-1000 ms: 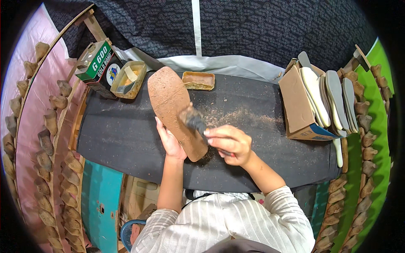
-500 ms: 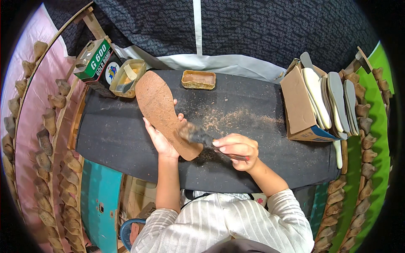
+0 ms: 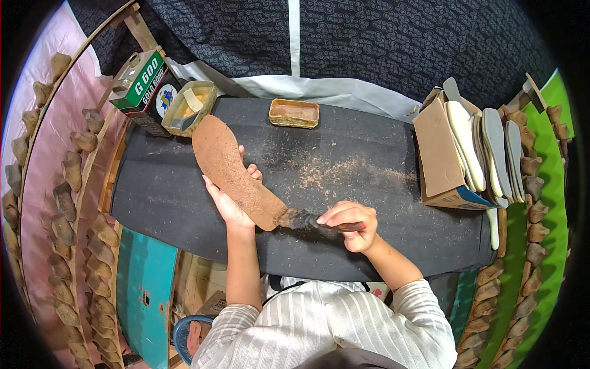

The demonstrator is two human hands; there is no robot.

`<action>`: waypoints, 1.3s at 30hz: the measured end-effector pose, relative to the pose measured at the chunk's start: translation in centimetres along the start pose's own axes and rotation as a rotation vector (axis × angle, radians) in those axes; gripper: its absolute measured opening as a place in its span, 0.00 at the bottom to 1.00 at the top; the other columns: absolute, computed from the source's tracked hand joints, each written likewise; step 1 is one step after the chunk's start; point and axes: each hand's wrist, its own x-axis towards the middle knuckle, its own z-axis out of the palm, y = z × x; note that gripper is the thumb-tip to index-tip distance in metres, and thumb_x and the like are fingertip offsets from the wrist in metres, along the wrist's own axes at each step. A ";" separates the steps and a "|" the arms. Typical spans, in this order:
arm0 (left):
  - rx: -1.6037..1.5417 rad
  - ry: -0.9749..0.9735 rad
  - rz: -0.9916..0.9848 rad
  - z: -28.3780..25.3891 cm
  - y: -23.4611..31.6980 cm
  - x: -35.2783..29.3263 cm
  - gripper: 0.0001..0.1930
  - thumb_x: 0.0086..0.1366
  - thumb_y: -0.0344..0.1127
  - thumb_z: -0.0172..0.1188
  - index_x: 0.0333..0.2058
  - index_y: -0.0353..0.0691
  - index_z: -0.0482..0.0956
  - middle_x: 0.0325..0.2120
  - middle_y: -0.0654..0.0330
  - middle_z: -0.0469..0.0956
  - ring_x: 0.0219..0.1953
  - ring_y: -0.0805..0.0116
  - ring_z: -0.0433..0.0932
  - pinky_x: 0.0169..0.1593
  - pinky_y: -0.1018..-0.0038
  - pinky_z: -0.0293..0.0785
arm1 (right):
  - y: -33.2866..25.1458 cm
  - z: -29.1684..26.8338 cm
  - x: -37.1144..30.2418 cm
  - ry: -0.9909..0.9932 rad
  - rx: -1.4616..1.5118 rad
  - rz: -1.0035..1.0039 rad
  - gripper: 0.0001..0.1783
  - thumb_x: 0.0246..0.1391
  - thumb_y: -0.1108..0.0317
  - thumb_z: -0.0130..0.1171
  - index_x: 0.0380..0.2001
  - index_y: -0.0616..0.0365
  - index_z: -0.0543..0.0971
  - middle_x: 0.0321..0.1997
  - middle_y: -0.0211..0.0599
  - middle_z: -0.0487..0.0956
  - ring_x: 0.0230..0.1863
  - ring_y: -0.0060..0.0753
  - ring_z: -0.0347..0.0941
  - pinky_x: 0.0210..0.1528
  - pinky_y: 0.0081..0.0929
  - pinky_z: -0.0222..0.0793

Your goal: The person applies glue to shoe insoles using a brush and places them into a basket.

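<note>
The shoe sole (image 3: 230, 175) is brown and grainy, wide at its far end, narrower at the near one. The left hand (image 3: 231, 208) has it in its grip above the desk's left part (image 3: 157, 190); the right hand (image 3: 351, 222) holds a brush (image 3: 302, 219) at the sole's near end.

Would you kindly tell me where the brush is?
In the head view, just below centre, the brush is in the right hand, by the sole.

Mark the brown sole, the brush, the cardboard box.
Brown sole (image 3: 232, 175), head view: middle of its face.
Brush (image 3: 302, 219), head view: dark section behind its tan tip.
Cardboard box (image 3: 437, 150), head view: plain brown side panel.
</note>
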 end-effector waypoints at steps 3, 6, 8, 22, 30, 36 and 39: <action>0.009 -0.011 0.010 0.5 -0.3 0.0 0.32 0.64 0.60 0.32 0.58 0.44 0.57 0.53 0.56 0.63 0.32 0.61 0.64 0.38 0.68 0.67 | -0.2 0.7 0.5 0.124 -0.010 -0.098 0.10 0.53 0.68 0.47 0.28 0.64 0.75 0.30 0.47 0.78 0.29 0.37 0.76 0.32 0.30 0.72; -0.005 -0.020 0.013 0.9 -0.7 -0.2 0.32 0.64 0.60 0.31 0.58 0.44 0.57 0.53 0.56 0.63 0.32 0.62 0.64 0.38 0.69 0.66 | 0.2 1.3 0.5 0.029 -0.099 -0.159 0.14 0.34 0.79 0.52 0.31 0.65 0.75 0.33 0.47 0.78 0.30 0.40 0.76 0.30 0.29 0.71; -0.002 -0.013 0.024 0.9 -0.7 -0.1 0.32 0.64 0.60 0.31 0.58 0.44 0.57 0.53 0.57 0.63 0.32 0.62 0.64 0.38 0.69 0.66 | 0.2 1.8 0.6 0.005 -0.145 -0.229 0.22 0.24 0.83 0.54 0.32 0.66 0.75 0.35 0.46 0.77 0.27 0.40 0.74 0.27 0.28 0.70; 0.151 0.003 0.130 1.0 -0.9 0.0 0.30 0.64 0.58 0.32 0.57 0.45 0.58 0.53 0.57 0.63 0.32 0.62 0.62 0.38 0.70 0.66 | -1.1 0.8 0.6 -0.032 -0.171 -0.269 0.16 0.29 0.77 0.56 0.30 0.66 0.76 0.34 0.46 0.79 0.26 0.37 0.76 0.27 0.26 0.72; 0.094 0.024 0.102 0.5 -0.6 0.2 0.29 0.64 0.57 0.32 0.57 0.45 0.58 0.53 0.59 0.64 0.33 0.62 0.62 0.38 0.71 0.66 | 0.0 -0.6 0.4 -0.066 -0.259 -0.180 0.18 0.25 0.79 0.52 0.29 0.65 0.76 0.32 0.45 0.79 0.25 0.36 0.75 0.24 0.27 0.69; 0.100 -0.002 0.091 0.4 -0.6 0.0 0.29 0.64 0.57 0.32 0.58 0.45 0.58 0.53 0.59 0.63 0.33 0.62 0.62 0.39 0.71 0.66 | -1.3 0.1 0.1 -0.025 -0.059 -0.201 0.15 0.34 0.78 0.55 0.32 0.64 0.75 0.34 0.48 0.78 0.30 0.40 0.77 0.28 0.28 0.73; 0.085 0.005 0.078 0.9 -0.8 -0.2 0.30 0.64 0.57 0.31 0.58 0.45 0.58 0.53 0.59 0.63 0.33 0.62 0.62 0.39 0.71 0.66 | -1.2 0.6 0.0 -0.164 -0.173 -0.243 0.19 0.28 0.80 0.56 0.32 0.65 0.75 0.34 0.48 0.78 0.30 0.40 0.77 0.28 0.29 0.73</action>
